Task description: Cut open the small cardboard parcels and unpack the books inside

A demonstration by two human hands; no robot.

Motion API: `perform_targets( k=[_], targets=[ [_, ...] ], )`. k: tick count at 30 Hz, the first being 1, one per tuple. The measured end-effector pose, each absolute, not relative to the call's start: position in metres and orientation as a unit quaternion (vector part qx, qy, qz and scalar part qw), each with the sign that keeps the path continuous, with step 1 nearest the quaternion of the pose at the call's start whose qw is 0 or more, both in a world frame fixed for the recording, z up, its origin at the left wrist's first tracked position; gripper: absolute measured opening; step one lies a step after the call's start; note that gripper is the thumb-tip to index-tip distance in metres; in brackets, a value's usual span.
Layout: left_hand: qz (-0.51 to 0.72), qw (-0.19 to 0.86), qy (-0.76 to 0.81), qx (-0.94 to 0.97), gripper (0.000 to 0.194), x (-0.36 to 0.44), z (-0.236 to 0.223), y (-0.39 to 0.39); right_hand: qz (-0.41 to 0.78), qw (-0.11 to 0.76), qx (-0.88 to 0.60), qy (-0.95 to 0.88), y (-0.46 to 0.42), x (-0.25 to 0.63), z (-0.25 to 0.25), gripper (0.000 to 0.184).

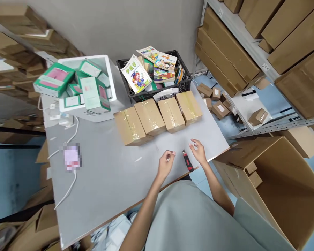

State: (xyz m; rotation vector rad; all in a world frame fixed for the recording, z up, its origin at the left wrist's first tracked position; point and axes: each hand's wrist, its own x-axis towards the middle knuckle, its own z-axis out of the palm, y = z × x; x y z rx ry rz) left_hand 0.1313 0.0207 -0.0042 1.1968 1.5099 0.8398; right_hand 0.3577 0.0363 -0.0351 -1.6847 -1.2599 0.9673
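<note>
My left hand [166, 164] is above the front of the table, its fingers loosely curled and a gap showing inside the curve of thumb and fingers. I see nothing in it. To the right, my right hand [199, 152] has its thumb and fingers apart and is empty. Between the two hands a red and black utility knife [188, 161] lies on the table, nearest to my right hand. Beyond the hands, several taped cardboard boxes [171, 114] stand side by side in a slanting row.
Behind the boxes are a black plastic crate [184, 83] of books and a white foam box [112, 83] of green-and-white packages. A pixelated item [72, 157] and white cables lie on the grey table [99, 188]. A large open carton [285, 209] and loaded shelves [267, 62] stand right.
</note>
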Motion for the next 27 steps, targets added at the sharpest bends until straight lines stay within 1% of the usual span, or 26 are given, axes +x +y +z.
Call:
perform_targets(
  k=[3, 6, 8, 11, 13, 16, 20, 24, 27],
  targets=[
    [0.338, 0.511, 0.603, 0.510, 0.039, 0.153, 0.000, 0.025, 0.348, 0.388, -0.677, -0.520, 0.054, 0.371, -0.036, 0.056],
    [0.348, 0.514, 0.606, 0.497, 0.030, 0.155, -0.002, 0.033, 0.297, 0.373, -0.701, -0.531, 0.081, 0.380, -0.036, 0.062],
    [0.366, 0.507, 0.611, 0.485, 0.024, 0.153, -0.002, 0.042, 0.268, 0.361, -0.721, -0.527, 0.107, 0.383, -0.035, 0.072],
    [0.390, 0.483, 0.617, 0.484, 0.020, 0.151, 0.003, 0.056, 0.236, 0.329, -0.741, -0.536, 0.157, 0.381, -0.032, 0.088],
    [0.396, 0.467, 0.623, 0.486, 0.019, 0.153, 0.009, 0.060, 0.224, 0.306, -0.747, -0.546, 0.191, 0.377, -0.030, 0.093],
    [0.390, 0.464, 0.626, 0.491, 0.018, 0.155, 0.016, 0.053, 0.222, 0.262, -0.767, -0.542, 0.227, 0.369, -0.029, 0.096],
    [0.374, 0.483, 0.612, 0.502, 0.021, 0.149, 0.014, 0.028, 0.235, 0.188, -0.801, -0.517, 0.248, 0.365, -0.029, 0.099],
    [0.343, 0.494, 0.623, 0.500, 0.023, 0.131, 0.005, 0.004, 0.257, 0.135, -0.812, -0.506, 0.257, 0.366, -0.025, 0.115],
    [0.328, 0.504, 0.629, 0.492, 0.023, 0.117, 0.002, -0.007, 0.273, 0.092, -0.813, -0.507, 0.266, 0.368, -0.020, 0.124]
  ],
)
